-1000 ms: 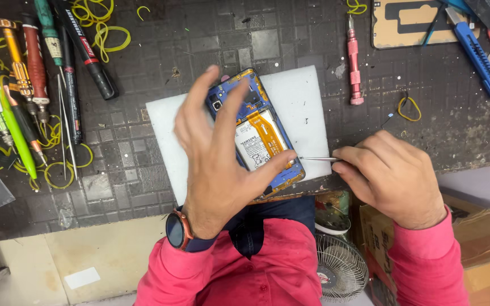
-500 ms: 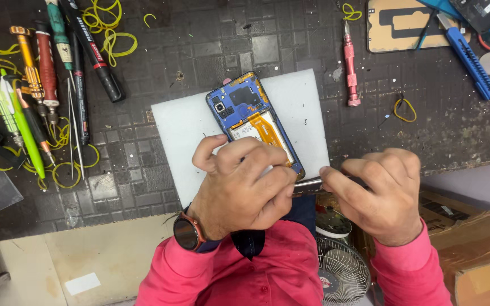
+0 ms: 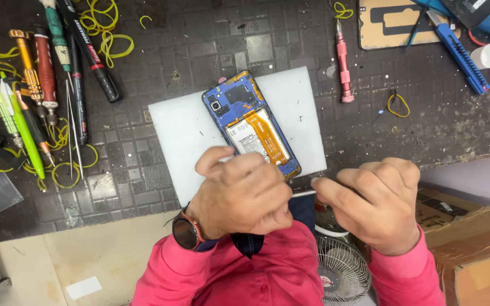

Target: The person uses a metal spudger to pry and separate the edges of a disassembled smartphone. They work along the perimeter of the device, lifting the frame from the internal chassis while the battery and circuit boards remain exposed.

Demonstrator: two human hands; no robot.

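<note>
Opened blue phone (image 3: 250, 123) just ahead of left hand (image 3: 239, 195), long axis diagonal, lower end nearest. Left grip curled, touching lower end. Right hand (image 3: 372, 204) further right, grip pinching thin metal tool (image 3: 303, 194).

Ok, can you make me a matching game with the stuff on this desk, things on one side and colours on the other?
Things:
1. opened phone
2. small screwdriver
3. rubber bands
4. utility knife

Colours or places:
A. yellow, scattered on the dark mat
B. pink, right of the white pad
C. blue, far right corner
D. blue frame, lying on the white pad

Pairs: 1-D, 2-B, 3-A, 4-C
</note>
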